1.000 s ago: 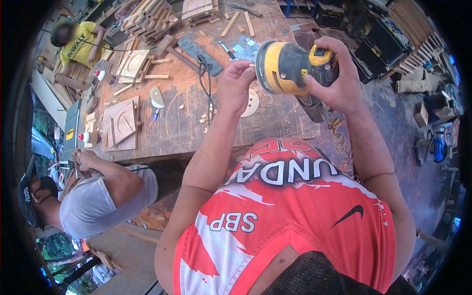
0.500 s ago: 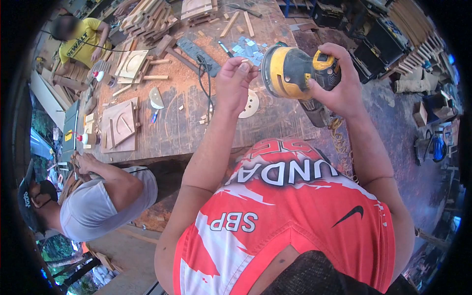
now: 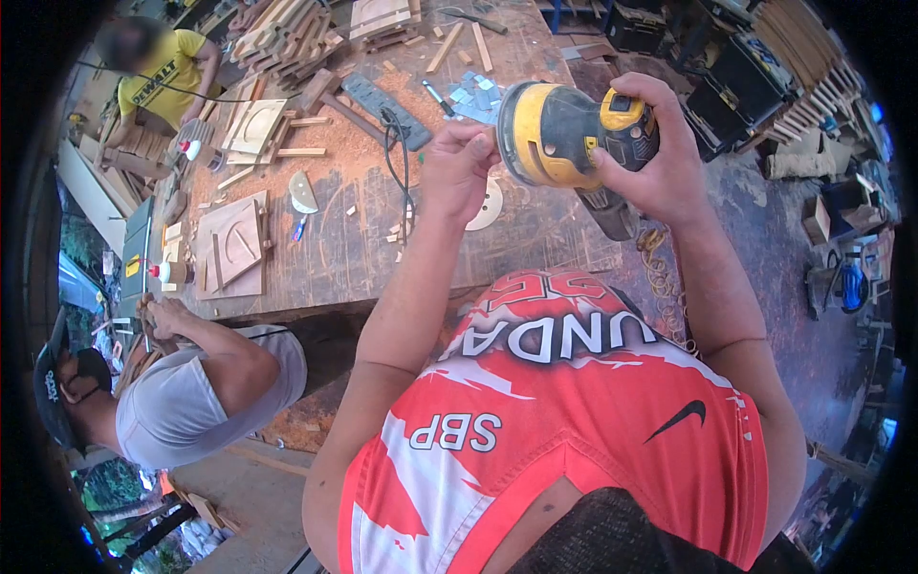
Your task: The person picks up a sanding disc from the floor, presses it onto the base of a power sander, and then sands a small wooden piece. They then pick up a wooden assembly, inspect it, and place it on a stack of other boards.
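Note:
My right hand (image 3: 665,158) is wrapped round a yellow and black orbital sander (image 3: 550,134), held sideways over the bench with its round pad facing left. Fingers pinched, my left hand (image 3: 457,170) holds a small piece of wood (image 3: 493,143) right at the pad's face; most of the piece is hidden by the fingers. Below the left hand, a round wooden disc with holes (image 3: 491,205) lies on the workbench (image 3: 354,234). Just behind the hands are blue-grey sandpaper pieces (image 3: 475,96) and a pen-like tool (image 3: 438,97).
A dark cord (image 3: 402,177) loops over the sawdust-covered bench. Wooden panels (image 3: 232,244), a half-round piece (image 3: 303,191) and stacked wood (image 3: 287,43) lie to the left. One person in grey (image 3: 196,407) works at the near left, another in yellow (image 3: 163,86) beyond. A coiled hose (image 3: 652,258) hangs at right.
The sander and my right hand have shifted slightly left and down. My left hand has turned a little, its fingers now closer round the small wood piece at the pad.

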`<state>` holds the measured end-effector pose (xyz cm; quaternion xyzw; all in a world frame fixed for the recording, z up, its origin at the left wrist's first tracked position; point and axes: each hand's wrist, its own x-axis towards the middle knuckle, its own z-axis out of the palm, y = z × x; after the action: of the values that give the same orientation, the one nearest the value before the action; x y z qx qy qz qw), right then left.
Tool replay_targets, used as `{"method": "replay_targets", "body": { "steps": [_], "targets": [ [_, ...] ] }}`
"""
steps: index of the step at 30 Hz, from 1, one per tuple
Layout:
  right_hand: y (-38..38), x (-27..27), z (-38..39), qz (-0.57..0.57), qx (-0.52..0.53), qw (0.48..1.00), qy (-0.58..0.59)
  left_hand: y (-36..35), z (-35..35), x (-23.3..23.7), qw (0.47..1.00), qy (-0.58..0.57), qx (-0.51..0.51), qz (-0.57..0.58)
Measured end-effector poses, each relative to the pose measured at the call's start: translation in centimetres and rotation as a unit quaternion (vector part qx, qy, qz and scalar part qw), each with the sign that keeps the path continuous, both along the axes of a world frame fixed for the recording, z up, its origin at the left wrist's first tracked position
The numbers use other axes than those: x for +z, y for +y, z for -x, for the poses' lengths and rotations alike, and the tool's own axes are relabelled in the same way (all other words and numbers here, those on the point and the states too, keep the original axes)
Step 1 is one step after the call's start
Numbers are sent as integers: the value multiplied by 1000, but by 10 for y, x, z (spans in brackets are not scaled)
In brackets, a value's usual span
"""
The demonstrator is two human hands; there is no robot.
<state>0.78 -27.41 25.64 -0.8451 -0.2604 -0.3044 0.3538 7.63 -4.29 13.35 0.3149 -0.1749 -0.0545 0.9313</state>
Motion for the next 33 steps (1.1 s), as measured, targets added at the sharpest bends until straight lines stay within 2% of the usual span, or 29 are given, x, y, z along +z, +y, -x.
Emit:
{"method": "replay_targets", "body": {
  "steps": [17,26,29,30,31,32,33],
  "targets": [
    [-1,-1,-8,34,-19,998,-53,-1,7,-4,998,30,6,-48],
    [2,2,-10,15,0,998,-59,-4,6,-13,996,44,29,-70],
    [2,-6,-10,15,-27,999,-19,2,16,-5,977,99,64,-177],
    [3,-13,-14,-18,-26,999,10,7,17,0,970,121,76,-196],
    [0,-18,-15,3,-54,998,37,11,18,-9,981,117,70,-141],
    [-4,-28,-19,-24,-37,997,66,21,17,-20,989,106,59,-86],
    [-7,-34,-21,12,-52,994,95,37,21,-29,986,110,86,-88]
  ]
}}
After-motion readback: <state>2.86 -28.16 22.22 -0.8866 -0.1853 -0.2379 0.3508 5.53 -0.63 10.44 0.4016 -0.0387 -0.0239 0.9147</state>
